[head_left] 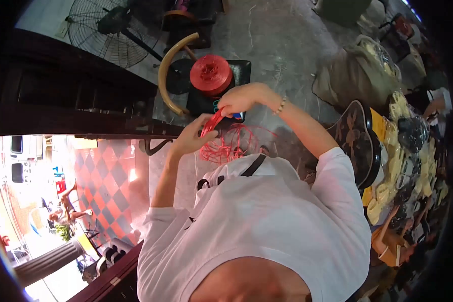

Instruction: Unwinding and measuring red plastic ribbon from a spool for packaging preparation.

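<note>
Between my two hands stretches a bundle of red plastic twine point(213, 122). My left hand point(190, 137) is closed round its lower end, fingers bent against the strands. Pinching the upper end is my right hand point(244, 97), with a beaded bracelet point(281, 105) on its wrist. Just beyond my hands, a large red roll of twine point(211, 74) rests on a black chair seat point(240, 70). Loose red strands point(231, 145) hang in a tangle below my hands, near my waist. Small blue and green items on the seat are partly hidden by my right hand.
A curved wooden chair rail point(165, 75) and a standing fan point(110, 22) are at the far left. Dark wooden furniture point(70, 95) edges my left side. On the right are a black-rimmed chair back point(355, 143), a large sack point(357, 75) and plastic-wrapped goods point(402, 166).
</note>
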Tool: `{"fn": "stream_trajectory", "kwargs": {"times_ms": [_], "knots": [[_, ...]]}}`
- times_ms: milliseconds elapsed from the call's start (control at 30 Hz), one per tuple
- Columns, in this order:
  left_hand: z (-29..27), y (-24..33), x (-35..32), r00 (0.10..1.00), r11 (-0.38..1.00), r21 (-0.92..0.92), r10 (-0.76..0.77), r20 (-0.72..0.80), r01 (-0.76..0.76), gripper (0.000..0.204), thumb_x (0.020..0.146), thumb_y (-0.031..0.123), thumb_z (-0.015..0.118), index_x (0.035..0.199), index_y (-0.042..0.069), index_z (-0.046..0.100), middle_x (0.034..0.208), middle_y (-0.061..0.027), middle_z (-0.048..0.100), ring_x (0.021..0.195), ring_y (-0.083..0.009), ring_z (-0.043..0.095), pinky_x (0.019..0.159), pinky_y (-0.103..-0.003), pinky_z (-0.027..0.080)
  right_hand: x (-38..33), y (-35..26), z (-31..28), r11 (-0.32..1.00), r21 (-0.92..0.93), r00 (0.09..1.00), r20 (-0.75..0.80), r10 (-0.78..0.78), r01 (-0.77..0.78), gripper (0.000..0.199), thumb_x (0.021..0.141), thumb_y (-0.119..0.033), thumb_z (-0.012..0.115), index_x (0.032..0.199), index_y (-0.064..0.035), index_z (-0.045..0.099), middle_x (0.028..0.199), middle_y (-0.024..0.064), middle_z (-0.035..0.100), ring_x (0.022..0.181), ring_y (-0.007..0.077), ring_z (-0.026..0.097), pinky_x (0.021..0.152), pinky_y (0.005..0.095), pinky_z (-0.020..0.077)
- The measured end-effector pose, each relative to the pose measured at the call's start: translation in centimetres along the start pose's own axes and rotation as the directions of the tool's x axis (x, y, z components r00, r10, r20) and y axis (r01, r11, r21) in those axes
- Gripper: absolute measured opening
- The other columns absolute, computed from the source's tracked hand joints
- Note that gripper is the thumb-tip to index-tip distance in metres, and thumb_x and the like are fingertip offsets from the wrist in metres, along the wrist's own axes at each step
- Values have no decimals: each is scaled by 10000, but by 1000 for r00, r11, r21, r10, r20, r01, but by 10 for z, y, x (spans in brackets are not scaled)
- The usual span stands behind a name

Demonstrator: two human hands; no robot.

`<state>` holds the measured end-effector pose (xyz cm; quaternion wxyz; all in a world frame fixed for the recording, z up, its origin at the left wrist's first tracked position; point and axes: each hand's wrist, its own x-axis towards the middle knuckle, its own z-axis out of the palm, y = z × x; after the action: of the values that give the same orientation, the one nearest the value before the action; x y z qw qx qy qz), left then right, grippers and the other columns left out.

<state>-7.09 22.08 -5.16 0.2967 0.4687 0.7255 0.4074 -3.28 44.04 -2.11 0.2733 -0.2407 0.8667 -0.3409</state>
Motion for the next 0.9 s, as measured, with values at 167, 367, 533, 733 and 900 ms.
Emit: {"fn": "stream_trajectory", "kwargs": {"times_ms": [167, 367, 533, 733, 900], "knots": [[-2, 12, 7, 997, 963, -264, -67, -32, 56, 135, 897, 116, 428, 945, 13, 501, 670, -52, 489, 599, -98, 455, 548, -252, 387, 11, -6, -5, 982, 15, 975, -122, -183, 187, 274, 831, -277, 482, 811, -24, 584, 695, 101, 577, 666, 239, 551, 620, 349, 418], [-12, 3, 0, 988, 988, -77, -140, -63, 135, 172, 911, 144, 397, 842, 26, 503, 560, -9, 357, 517, -83, 335, 474, -251, 298, -4, 11, -23, 993, 119, 999, -51, -3, 9, 289, 866, -280, 488, 786, -11, 557, 628, 48, 527, 569, 132, 482, 528, 296, 381], [-2, -18, 3, 978, 957, -254, -172, -115, 138, 170, 916, 158, 401, 855, 37, 504, 568, 41, 331, 512, -48, 301, 459, -217, 267, -12, -13, -44, 1000, -20, 995, -97, -1, -1, 344, 857, -347, 509, 798, -19, 592, 652, 43, 525, 629, 114, 526, 584, 269, 412], [15, -27, 23, 953, 863, -495, -225, -202, 99, 169, 923, 150, 387, 913, 42, 517, 597, 65, 335, 510, -12, 300, 441, -184, 238, -9, 35, -41, 703, 610, 779, -614, 127, 366, 204, 881, -219, 505, 904, -23, 558, 727, -2, 531, 649, 77, 495, 584, 220, 421], [37, -11, 66, 928, 924, -382, -149, -340, 8, 207, 928, 132, 377, 1029, 32, 526, 620, 50, 366, 544, -33, 339, 476, -195, 285, 2, 17, -24, 447, 700, 582, -713, 392, 557, 165, 906, -216, 478, 917, -69, 551, 742, -58, 504, 663, 17, 450, 616, 166, 395]]}}
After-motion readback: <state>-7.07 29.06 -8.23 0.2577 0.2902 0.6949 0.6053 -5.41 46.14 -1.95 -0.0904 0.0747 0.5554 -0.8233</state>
